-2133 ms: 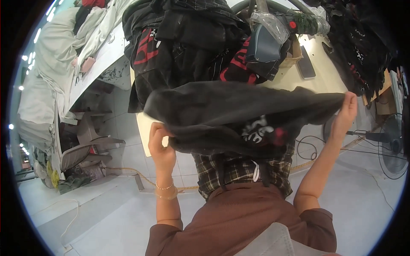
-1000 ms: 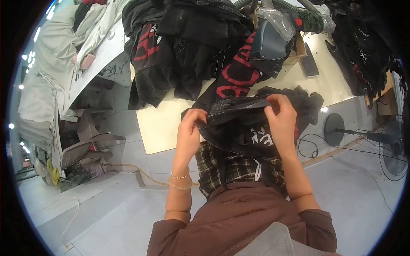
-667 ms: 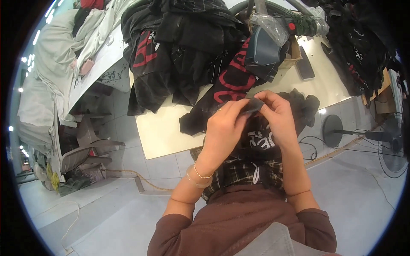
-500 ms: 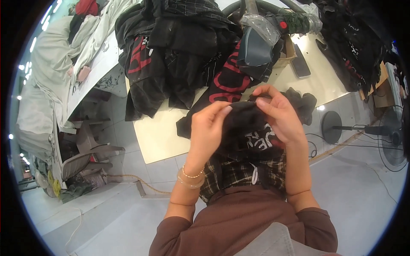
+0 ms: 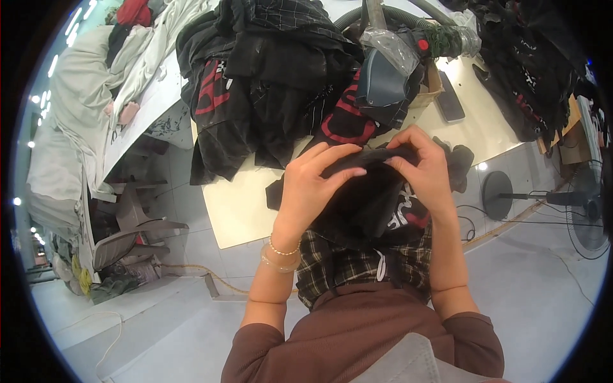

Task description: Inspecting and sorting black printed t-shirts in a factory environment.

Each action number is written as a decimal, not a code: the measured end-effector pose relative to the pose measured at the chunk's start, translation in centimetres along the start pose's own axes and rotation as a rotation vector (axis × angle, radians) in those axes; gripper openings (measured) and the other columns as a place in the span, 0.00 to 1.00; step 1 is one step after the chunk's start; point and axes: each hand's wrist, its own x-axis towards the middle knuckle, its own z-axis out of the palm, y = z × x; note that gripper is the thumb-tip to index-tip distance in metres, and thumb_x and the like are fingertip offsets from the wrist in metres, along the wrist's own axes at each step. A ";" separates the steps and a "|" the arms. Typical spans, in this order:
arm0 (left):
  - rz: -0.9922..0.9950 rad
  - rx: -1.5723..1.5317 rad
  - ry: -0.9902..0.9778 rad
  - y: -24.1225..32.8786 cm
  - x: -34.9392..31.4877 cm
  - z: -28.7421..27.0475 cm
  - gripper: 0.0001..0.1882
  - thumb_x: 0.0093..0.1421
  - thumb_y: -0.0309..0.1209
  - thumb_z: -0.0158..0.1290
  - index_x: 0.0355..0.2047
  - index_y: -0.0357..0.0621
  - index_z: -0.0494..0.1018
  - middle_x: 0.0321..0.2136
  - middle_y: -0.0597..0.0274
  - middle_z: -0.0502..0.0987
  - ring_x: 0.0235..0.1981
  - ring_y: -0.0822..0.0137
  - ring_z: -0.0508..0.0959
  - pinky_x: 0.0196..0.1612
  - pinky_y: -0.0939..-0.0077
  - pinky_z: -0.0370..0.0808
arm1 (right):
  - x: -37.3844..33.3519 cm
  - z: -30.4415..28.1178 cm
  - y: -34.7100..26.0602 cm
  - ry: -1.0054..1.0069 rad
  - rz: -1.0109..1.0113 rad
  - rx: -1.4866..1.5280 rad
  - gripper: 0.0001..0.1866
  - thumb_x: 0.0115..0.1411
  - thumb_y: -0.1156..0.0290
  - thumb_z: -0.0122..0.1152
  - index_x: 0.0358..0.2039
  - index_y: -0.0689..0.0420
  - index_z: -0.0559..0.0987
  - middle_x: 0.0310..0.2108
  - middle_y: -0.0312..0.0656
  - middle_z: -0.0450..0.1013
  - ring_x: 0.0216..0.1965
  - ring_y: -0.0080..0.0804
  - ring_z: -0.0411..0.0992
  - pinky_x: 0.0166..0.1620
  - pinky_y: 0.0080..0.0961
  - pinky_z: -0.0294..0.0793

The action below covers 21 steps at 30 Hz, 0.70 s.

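Observation:
A black garment (image 5: 357, 207) with white and red print spans the space between my hands, its lower part over my lap. My left hand (image 5: 313, 175) has its fingers along the far edge of the cloth, with the thumb on the near side. At the right end of that edge, my right hand (image 5: 424, 169) pinches the fabric between thumb and fingers. Between the hands the edge is folded into a thick roll. The cloth partly hides the fingertips.
Piled black garments (image 5: 255, 96) with red print cover the far side of the cream table (image 5: 236, 220). A dark blue machine head (image 5: 383, 80) with a hose stands beside a phone (image 5: 450, 99). More dark clothes (image 5: 523, 76) hang at right, near a fan (image 5: 584, 195). Pale cloth (image 5: 70, 108) lies left.
My left thumb and fingers have spread farther apart along the edge. The garment has shifted and bunched, its print turning to the right, and the edge between my hands now looks thicker.

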 end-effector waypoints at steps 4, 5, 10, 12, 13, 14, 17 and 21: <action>0.026 0.244 0.111 -0.1 0.9 1.2 0.11 0.49 0.24 0.64 0.35 0.36 0.79 0.29 0.59 0.77 0.31 0.65 0.78 0.36 0.78 0.73 | 0.9 1.2 0.5 0.124 -0.097 -0.096 0.11 0.47 0.84 0.65 0.31 0.64 0.73 0.29 0.40 0.70 0.33 0.31 0.71 0.40 0.24 0.69; 0.045 0.130 0.167 -0.2 1.3 1.6 0.10 0.50 0.22 0.63 0.34 0.36 0.78 0.30 0.59 0.77 0.31 0.65 0.78 0.35 0.79 0.73 | 1.2 1.5 0.5 0.124 -0.100 -0.096 0.11 0.47 0.84 0.65 0.31 0.64 0.73 0.29 0.40 0.70 0.33 0.31 0.71 0.40 0.24 0.69; -0.073 -0.211 0.280 -0.4 2.4 3.1 0.06 0.55 0.19 0.59 0.34 0.33 0.76 0.27 0.63 0.78 0.29 0.75 0.76 0.35 0.83 0.72 | 2.4 2.7 0.9 0.261 -0.278 -0.187 0.11 0.47 0.84 0.65 0.30 0.64 0.73 0.29 0.41 0.69 0.32 0.34 0.71 0.38 0.24 0.69; -0.070 -0.226 0.314 -0.8 2.6 3.5 0.06 0.54 0.18 0.59 0.34 0.34 0.76 0.27 0.60 0.78 0.30 0.71 0.77 0.35 0.80 0.72 | 2.6 3.1 1.4 0.293 -0.258 -0.113 0.10 0.47 0.84 0.65 0.30 0.65 0.73 0.30 0.41 0.70 0.32 0.34 0.71 0.38 0.23 0.69; -0.070 -0.244 0.345 -0.9 2.7 3.7 0.06 0.53 0.18 0.58 0.33 0.35 0.76 0.28 0.58 0.78 0.30 0.68 0.78 0.35 0.78 0.73 | 2.7 3.2 1.6 0.326 -0.235 -0.040 0.10 0.47 0.84 0.65 0.30 0.65 0.73 0.30 0.41 0.70 0.32 0.33 0.71 0.38 0.23 0.69; -0.069 -0.245 0.344 -0.9 2.9 3.9 0.06 0.53 0.18 0.58 0.33 0.35 0.76 0.28 0.58 0.78 0.30 0.68 0.78 0.35 0.78 0.73 | 2.8 3.3 1.8 0.328 -0.235 -0.042 0.10 0.47 0.84 0.65 0.30 0.65 0.73 0.30 0.41 0.70 0.32 0.33 0.71 0.38 0.23 0.69; -0.051 -0.228 0.416 -0.7 3.2 4.4 0.07 0.53 0.17 0.59 0.33 0.35 0.75 0.28 0.58 0.79 0.29 0.68 0.77 0.36 0.78 0.72 | 3.2 3.8 1.8 0.395 -0.272 -0.015 0.09 0.48 0.85 0.65 0.30 0.66 0.74 0.30 0.40 0.70 0.32 0.31 0.71 0.37 0.22 0.69; -0.038 -0.257 0.513 -1.1 3.7 4.9 0.06 0.53 0.18 0.60 0.32 0.35 0.75 0.27 0.60 0.78 0.29 0.69 0.77 0.36 0.79 0.72 | 3.4 4.3 1.4 0.457 -0.192 0.035 0.09 0.49 0.83 0.67 0.29 0.66 0.74 0.29 0.39 0.71 0.32 0.28 0.70 0.38 0.20 0.69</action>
